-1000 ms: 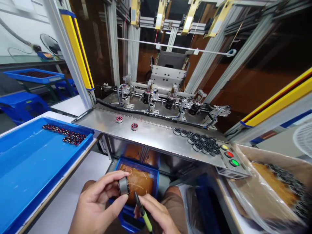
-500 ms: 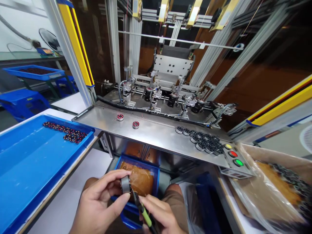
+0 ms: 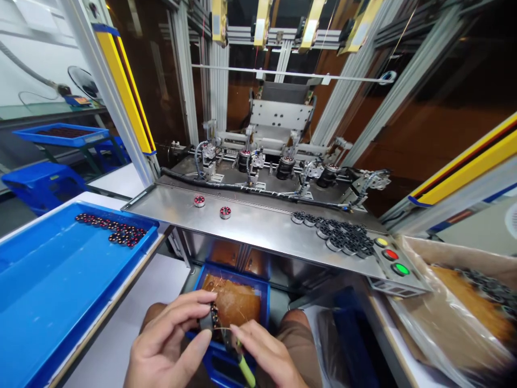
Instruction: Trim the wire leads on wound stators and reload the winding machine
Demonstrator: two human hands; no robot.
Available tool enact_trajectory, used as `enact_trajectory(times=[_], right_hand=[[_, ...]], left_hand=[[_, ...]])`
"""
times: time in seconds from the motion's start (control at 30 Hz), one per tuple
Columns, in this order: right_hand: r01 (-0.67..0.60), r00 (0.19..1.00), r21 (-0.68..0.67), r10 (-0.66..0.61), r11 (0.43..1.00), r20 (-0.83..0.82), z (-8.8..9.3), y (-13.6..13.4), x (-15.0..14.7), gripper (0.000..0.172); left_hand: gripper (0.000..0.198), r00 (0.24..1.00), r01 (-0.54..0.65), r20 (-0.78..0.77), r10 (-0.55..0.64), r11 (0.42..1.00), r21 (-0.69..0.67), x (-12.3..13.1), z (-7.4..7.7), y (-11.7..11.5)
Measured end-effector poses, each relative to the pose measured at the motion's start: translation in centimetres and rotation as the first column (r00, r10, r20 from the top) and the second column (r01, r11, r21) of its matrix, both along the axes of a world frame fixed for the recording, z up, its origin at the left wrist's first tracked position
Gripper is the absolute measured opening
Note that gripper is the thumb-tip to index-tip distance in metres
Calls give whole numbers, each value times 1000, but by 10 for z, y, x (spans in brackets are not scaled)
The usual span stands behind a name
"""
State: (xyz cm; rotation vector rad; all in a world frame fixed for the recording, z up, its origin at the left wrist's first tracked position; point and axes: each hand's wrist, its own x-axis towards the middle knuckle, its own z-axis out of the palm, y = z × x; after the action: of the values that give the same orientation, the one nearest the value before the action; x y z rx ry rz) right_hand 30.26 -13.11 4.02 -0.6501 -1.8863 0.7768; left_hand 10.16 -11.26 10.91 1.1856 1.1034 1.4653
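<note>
1. A wound motor stator (image 3: 207, 320) sits tilted on edge above a blue bin (image 3: 265, 307), gripped at the rim between thumb and fingers of the left hand (image 3: 167, 337).
2. The right hand (image 3: 269, 353) closes around green-handled cutters (image 3: 245, 371), their dark tips just beside the stator; whether the blades are shut cannot be told. A fine wire (image 3: 222, 328) spans from stator to right fingertips.
3. Below, brown paper (image 3: 236, 302) lines the bin, whose rim frames the hands' working space between the knees.
4. Beyond, well apart from both hands, a steel ledge (image 3: 264, 230) carries two red-wound stators (image 3: 225, 213) near its left end and clustered black stators (image 3: 343, 235) at right, bare metal stretching between.
5. Left, a blue tray (image 3: 52, 275) holds finished-looking stators (image 3: 115, 229) along its far edge and corner, leaving broad open floor. Right, a button box (image 3: 398, 288) caps the ledge beside a plastic-lined carton (image 3: 434, 318).
</note>
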Motion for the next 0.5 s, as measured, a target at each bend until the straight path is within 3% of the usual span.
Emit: enact_trajectory(times=[0.2,0.5], right_hand=[[-4,1000,36,3,999,17,1,1,-2,62],[90,990,83,-98,993,99,-10,0,1,58]], left_hand=[[17,986,126,-127,-108,981,144,-10,-4,5],[17,980,111,-184,-75,974,196,-10,-4,4]])
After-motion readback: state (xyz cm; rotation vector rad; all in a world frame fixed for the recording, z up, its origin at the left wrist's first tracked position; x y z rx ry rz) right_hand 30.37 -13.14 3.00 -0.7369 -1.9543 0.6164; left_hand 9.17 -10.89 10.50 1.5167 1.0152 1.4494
